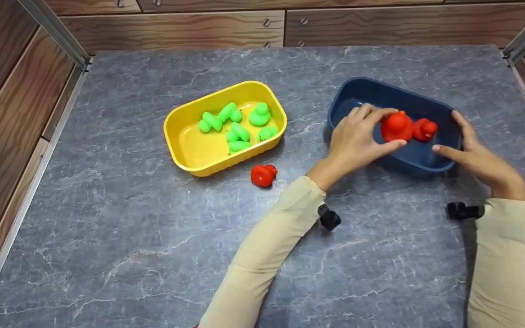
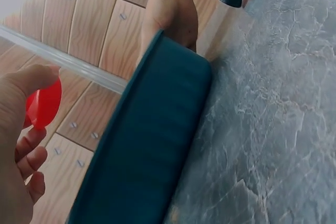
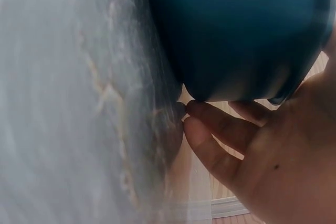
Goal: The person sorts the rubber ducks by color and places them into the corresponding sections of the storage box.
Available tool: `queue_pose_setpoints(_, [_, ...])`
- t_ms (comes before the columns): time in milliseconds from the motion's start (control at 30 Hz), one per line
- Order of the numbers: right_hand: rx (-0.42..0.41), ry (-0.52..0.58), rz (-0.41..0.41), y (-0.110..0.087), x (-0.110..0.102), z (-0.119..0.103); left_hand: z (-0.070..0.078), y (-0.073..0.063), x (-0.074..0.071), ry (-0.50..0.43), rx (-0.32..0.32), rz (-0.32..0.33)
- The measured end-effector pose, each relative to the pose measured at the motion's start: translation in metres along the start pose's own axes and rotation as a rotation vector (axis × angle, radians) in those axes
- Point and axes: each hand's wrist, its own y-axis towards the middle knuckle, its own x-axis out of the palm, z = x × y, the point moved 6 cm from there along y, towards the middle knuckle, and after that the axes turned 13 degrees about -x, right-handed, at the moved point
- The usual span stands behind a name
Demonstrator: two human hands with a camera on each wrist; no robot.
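My left hand [image 1: 357,135] pinches a red toy duck [image 1: 396,126] between thumb and fingers over the dark blue bin [image 1: 394,86]. In the left wrist view, part of that red duck [image 2: 46,102] shows in the grip, above the bin's rim. A second red duck [image 1: 425,130] appears in the bin, to the right of the held one. At the bin's right end, my right hand [image 1: 486,159] holds the rim, thumb over the inside and fingers along the outer wall. The right wrist view has the fingers [image 3: 226,127] by the bin's outside.
A yellow bin [image 1: 189,164] at centre-left contains several green toy ducks [image 1: 259,115]. One red duck [image 1: 263,176] lies on the grey marbled table [image 1: 121,218], just in front of the yellow bin. Wood-patterned panels [image 1: 176,32] border the table at the back and sides.
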Motion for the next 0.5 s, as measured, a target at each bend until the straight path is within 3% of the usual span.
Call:
queue_pose_setpoints(267, [0.015, 0.000, -0.004, -0.001, -0.001, 0.001, -0.004, 0.009, 0.017, 0.151, -0.070, -0.006])
queue_pose_setpoints(500, [-0.005, -0.009, 0.012, 0.000, 0.000, 0.000, -0.008, 0.011, 0.019, 0.105, -0.085, -0.041])
